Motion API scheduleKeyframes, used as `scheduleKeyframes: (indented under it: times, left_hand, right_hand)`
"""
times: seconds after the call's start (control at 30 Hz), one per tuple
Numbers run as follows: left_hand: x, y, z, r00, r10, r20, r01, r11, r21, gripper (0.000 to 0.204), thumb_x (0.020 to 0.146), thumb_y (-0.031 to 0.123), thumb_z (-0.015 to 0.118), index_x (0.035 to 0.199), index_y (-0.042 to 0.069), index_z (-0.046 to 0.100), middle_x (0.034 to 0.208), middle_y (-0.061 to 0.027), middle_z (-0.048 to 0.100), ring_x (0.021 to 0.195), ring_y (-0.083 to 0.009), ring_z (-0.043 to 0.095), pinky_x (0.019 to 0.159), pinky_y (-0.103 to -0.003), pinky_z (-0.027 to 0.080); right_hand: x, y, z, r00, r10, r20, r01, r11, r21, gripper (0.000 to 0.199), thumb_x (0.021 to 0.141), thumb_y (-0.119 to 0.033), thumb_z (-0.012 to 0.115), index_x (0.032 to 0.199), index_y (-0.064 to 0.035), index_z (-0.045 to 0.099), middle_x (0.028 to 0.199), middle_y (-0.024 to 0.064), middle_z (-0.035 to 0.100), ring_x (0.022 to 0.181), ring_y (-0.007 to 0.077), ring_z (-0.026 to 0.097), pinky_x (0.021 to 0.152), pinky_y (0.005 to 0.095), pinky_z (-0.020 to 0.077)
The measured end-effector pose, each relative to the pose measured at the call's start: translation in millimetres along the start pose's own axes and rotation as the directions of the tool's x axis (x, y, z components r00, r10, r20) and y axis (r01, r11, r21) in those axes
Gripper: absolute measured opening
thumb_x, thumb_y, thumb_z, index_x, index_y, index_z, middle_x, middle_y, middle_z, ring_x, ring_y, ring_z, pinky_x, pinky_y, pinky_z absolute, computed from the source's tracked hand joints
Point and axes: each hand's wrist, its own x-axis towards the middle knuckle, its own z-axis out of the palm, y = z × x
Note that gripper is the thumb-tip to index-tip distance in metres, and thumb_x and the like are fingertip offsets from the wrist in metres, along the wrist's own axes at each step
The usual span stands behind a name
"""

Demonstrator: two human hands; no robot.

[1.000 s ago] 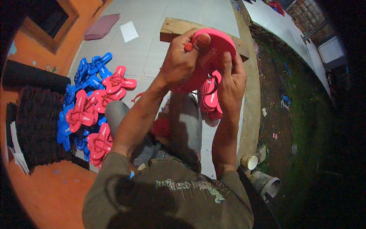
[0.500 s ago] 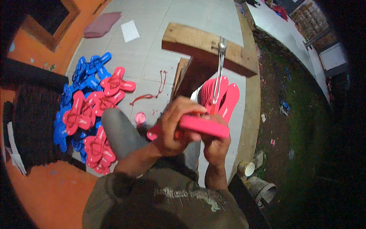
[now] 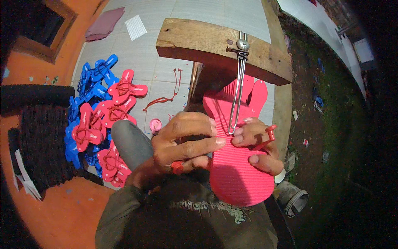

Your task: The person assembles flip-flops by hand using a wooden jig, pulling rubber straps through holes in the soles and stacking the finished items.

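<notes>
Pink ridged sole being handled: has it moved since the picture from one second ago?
Yes: the pink ridged sole is lower in view. Then it overlapped the wooden beam; now it sits wholly below it.

Shirt [image 3: 143, 222]: dark olive-brown, short-sleeved; pale print [image 3: 207, 207] on chest, below left hand [image 3: 182, 139] and right hand [image 3: 270, 152]. Trousers [image 3: 130, 145]: grey, left of left hand.

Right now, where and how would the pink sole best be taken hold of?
Probably by the two long edges of the pink sole, coming from both sides, as the left hand and right hand do. It is flat and elongated, its ridged face in view and its wide end toward the person. The metal wire reaches over its middle, so fingers seem better kept to the edges.
</notes>
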Motion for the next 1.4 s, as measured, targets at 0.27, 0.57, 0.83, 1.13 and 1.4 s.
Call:
scheduleKeyframes:
  times: [0.27, 0.57, 0.83, 1.13, 1.4]
  left_hand:
    - [5, -9, 7, 1.000, 0.027, 0.002, -0.027, 0.992, 0.120, 0.023, 0.077, 0.025, 0.061, 0.087, 0.005, 0.065, 0.080, -0.0045, 0.058, 0.074, -0.0202, 0.055, 0.065, -0.031, 0.045]
    - [28, 3, 14, 0.987, -0.119, -0.103, 0.144, 0.950, 0.277, 0.014, 0.077, 0.017, 0.060, 0.082, 0.004, 0.059, 0.073, -0.0089, 0.056, 0.066, -0.0226, 0.054, 0.059, -0.033, 0.044]
    - [20, -28, -16, 0.789, -0.594, -0.159, 0.514, 0.779, -0.359, 0.017, 0.074, 0.007, 0.067, 0.076, 0.002, 0.051, 0.071, -0.0020, 0.054, 0.060, -0.0083, 0.052, 0.054, -0.019, 0.042]
    - [-8, -31, -10, 0.672, -0.724, -0.157, 0.264, 0.432, -0.862, 0.027, 0.081, 0.017, 0.060, 0.096, -0.004, 0.055, 0.087, -0.0110, 0.059, 0.080, -0.0177, 0.058, 0.072, -0.028, 0.049]
    - [11, -13, 15, 0.902, -0.383, -0.197, 0.371, 0.924, -0.097, 0.021, 0.080, 0.022, 0.059, 0.077, 0.001, 0.055, 0.070, -0.0063, 0.052, 0.065, -0.0170, 0.050, 0.060, -0.026, 0.040]
  right_hand:
    - [3, 2, -7, 0.998, -0.052, -0.028, 0.051, 0.997, -0.055, 0.032, 0.057, -0.014, 0.060, 0.083, 0.0044, 0.061, 0.086, 0.0134, 0.062, 0.085, 0.0251, 0.057, 0.093, 0.0394, 0.0296]
    - [5, -6, 10, 0.926, 0.045, -0.375, -0.077, 0.994, -0.071, 0.033, 0.076, -0.015, 0.055, 0.102, 0.0045, 0.050, 0.089, 0.0141, 0.060, 0.088, 0.0242, 0.057, 0.084, 0.0353, 0.0413]
    - [52, 36, 0, 0.851, -0.143, -0.505, -0.061, 0.928, -0.366, 0.036, 0.075, -0.020, 0.067, 0.102, -0.0006, 0.053, 0.094, 0.0087, 0.061, 0.084, 0.0150, 0.058, 0.076, 0.0269, 0.0444]
    - [61, 29, -6, 0.889, -0.106, -0.446, 0.017, 0.980, -0.198, 0.033, 0.069, -0.001, 0.065, 0.100, 0.0002, 0.055, 0.092, 0.0067, 0.061, 0.084, 0.0148, 0.058, 0.077, 0.0275, 0.0458]
    - [64, 28, -13, 0.908, -0.061, -0.414, 0.029, 0.996, -0.082, 0.031, 0.069, 0.003, 0.061, 0.099, 0.0008, 0.056, 0.092, 0.0078, 0.062, 0.083, 0.0152, 0.059, 0.076, 0.0278, 0.0463]
